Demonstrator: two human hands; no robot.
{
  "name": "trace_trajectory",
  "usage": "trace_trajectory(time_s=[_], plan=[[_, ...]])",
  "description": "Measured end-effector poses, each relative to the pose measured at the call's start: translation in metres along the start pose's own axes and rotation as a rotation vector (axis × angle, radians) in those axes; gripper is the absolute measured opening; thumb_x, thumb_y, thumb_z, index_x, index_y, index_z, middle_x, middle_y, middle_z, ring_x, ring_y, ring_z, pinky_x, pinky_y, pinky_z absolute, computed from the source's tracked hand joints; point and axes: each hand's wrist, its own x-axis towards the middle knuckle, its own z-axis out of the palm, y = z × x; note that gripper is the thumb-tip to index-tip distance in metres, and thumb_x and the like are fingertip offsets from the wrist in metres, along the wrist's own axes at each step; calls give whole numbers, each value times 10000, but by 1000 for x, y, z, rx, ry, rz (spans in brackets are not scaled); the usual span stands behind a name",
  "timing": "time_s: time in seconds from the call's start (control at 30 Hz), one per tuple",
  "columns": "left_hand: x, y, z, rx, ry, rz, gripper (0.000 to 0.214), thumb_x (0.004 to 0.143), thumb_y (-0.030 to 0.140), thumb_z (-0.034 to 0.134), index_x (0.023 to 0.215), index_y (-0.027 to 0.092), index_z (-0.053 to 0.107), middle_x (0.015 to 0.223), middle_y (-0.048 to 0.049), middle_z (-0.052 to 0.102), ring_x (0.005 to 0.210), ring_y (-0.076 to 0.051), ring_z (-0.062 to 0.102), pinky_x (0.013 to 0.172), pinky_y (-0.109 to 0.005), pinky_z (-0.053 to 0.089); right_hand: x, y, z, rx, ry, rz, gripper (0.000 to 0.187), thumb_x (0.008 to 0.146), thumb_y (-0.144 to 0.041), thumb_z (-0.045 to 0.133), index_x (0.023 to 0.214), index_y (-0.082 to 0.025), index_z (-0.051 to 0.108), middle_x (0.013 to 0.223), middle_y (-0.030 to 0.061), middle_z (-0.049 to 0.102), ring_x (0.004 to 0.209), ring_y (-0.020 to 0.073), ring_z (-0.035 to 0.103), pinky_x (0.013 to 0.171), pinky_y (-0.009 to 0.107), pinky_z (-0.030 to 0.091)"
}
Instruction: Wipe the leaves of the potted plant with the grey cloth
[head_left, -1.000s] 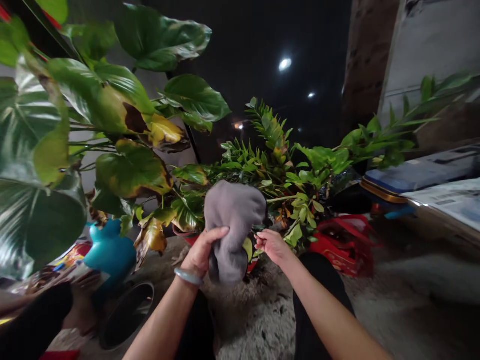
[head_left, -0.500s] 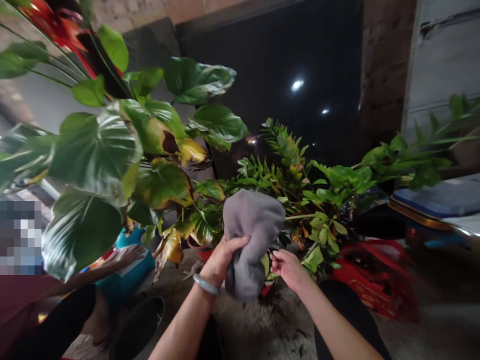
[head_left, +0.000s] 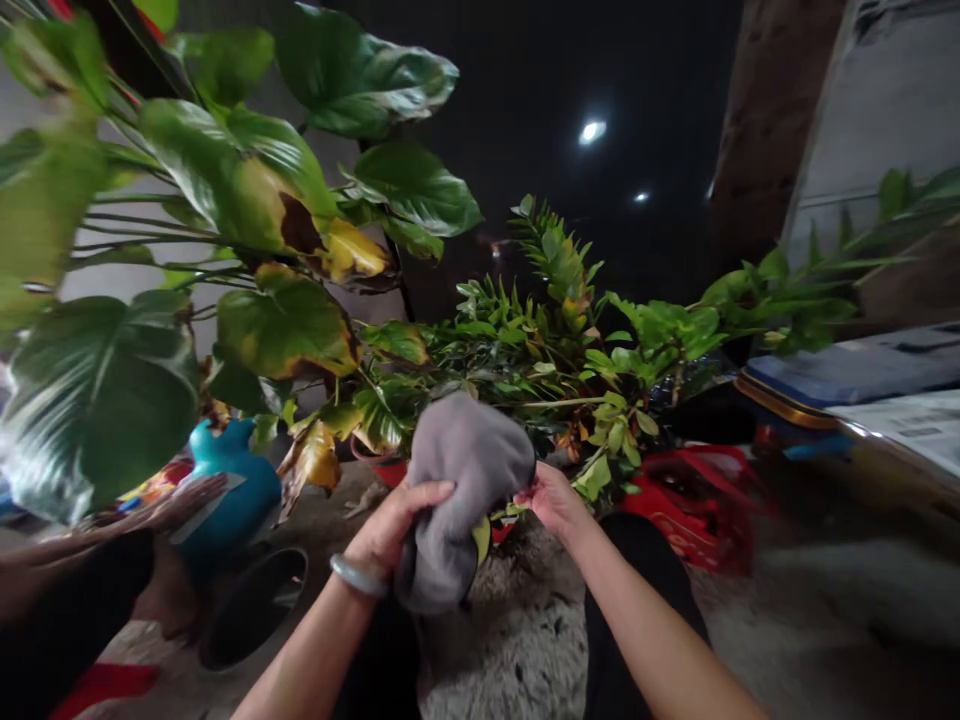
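My left hand (head_left: 394, 523), with a pale bangle at the wrist, is closed on a grey cloth (head_left: 463, 480) that bulges up in front of me. The cloth wraps over a small yellow-green leaf (head_left: 481, 537) of the bushy plant (head_left: 555, 350). My right hand (head_left: 551, 498) pinches a thin stem or leaf of that plant right beside the cloth. Its fingers are curled together.
A large-leaved plant (head_left: 247, 250) with yellowed, browned leaves hangs over the left. Below it another person's hand (head_left: 176, 500) rests by a teal toy (head_left: 236, 490). A dark round pan (head_left: 255, 605) lies on the ground. A red crate (head_left: 694, 505) stands at right, a table edge (head_left: 885, 425) beyond.
The view has swung slightly and the cloth sits a little lower. My right hand has closed in against the cloth. The other person's hand has shifted left off the teal toy.
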Motion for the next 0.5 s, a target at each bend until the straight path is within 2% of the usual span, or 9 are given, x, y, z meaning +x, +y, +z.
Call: trace_trajectory(time_s=[0.07, 0.13, 0.23, 0.3, 0.37, 0.43, 0.5], plan=[[11, 17, 5, -102, 114, 64, 204, 701, 88, 674, 901, 108, 706, 536, -11, 684, 429, -165, 608, 465, -250, 513, -1, -2, 0, 16, 0, 11, 264, 540, -296, 800, 517, -215, 550, 554, -24, 637, 451, 105, 498, 529, 290, 493], [20, 18, 7, -174, 212, 105, 132, 787, 114, 606, 888, 118, 691, 486, 6, 648, 402, -151, 590, 444, -232, 499, 0, -3, 0, 30, -2, 27, 262, 544, -276, 808, 525, -216, 554, 578, -18, 650, 449, 103, 500, 521, 292, 501], [20, -12, -1, -75, 226, -19, 152, 793, 125, 615, 931, 95, 673, 499, -20, 661, 389, -164, 588, 419, -247, 494, 1, -2, -2, 37, 2, 57, 241, 559, -248, 816, 553, -219, 577, 558, -19, 640, 428, 108, 503, 495, 295, 505], [11, -39, -11, 13, 183, -120, 292, 713, 94, 670, 1004, 77, 653, 541, -43, 690, 412, -193, 613, 416, -269, 499, 1, -1, -3, 40, 7, 77, 233, 561, -242, 826, 572, -219, 594, 549, -22, 637, 418, 108, 503, 484, 294, 504], [-1, -51, -19, 11, 136, -126, 421, 636, 64, 697, 1052, 86, 639, 580, -47, 711, 455, -211, 644, 443, -277, 516, 0, 0, -3, 45, 3, 90, 240, 553, -253, 840, 579, -216, 604, 554, -21, 641, 426, 105, 507, 487, 289, 503], [-9, -42, -24, -44, 121, -88, 402, 612, 61, 693, 1012, 92, 658, 566, -40, 705, 474, -211, 654, 460, -271, 522, -2, -1, -1, 51, -10, 91, 257, 539, -271, 852, 575, -211, 605, 565, -17, 647, 439, 101, 509, 494, 284, 499], [-8, -16, -24, -117, 139, -14, 281, 636, 75, 679, 916, 94, 684, 537, -34, 688, 464, -200, 648, 466, -265, 527, -5, -4, 1, 57, -19, 87, 285, 517, -286, 865, 558, -209, 593, 560, -21, 641, 441, 94, 501, 500, 279, 495]])
